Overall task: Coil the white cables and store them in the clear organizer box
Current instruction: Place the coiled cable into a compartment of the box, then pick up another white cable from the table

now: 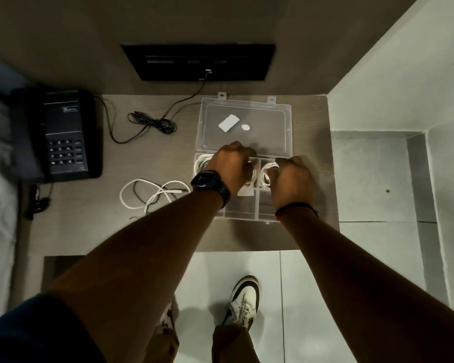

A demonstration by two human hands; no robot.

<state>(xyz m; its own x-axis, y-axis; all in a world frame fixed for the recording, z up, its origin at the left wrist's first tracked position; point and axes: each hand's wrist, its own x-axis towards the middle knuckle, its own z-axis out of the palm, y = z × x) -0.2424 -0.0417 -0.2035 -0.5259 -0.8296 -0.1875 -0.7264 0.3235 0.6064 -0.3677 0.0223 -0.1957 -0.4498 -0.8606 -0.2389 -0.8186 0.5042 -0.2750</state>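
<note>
Meanwhile, at the far left a black phone (60, 134) is sitting on the desk (147, 231). Next to the right, one loose white cable (152, 193) is lying uncoiled, sprawling mostly left to right, just beside the clear organizer box (247, 213) and just left of the left wrist. Further right, the left hand (231, 166) is curling shut over the box's far compartments, apparently pressing a coil (202, 163) down; what its fingers are gripping is hidden. The right hand (294, 176) is also curling closed, fingers seemingly pinching another white coil (269, 167) in the right compartment. The left hand is nearer the loose cable, so it is probably the one to fetch it.
</note>
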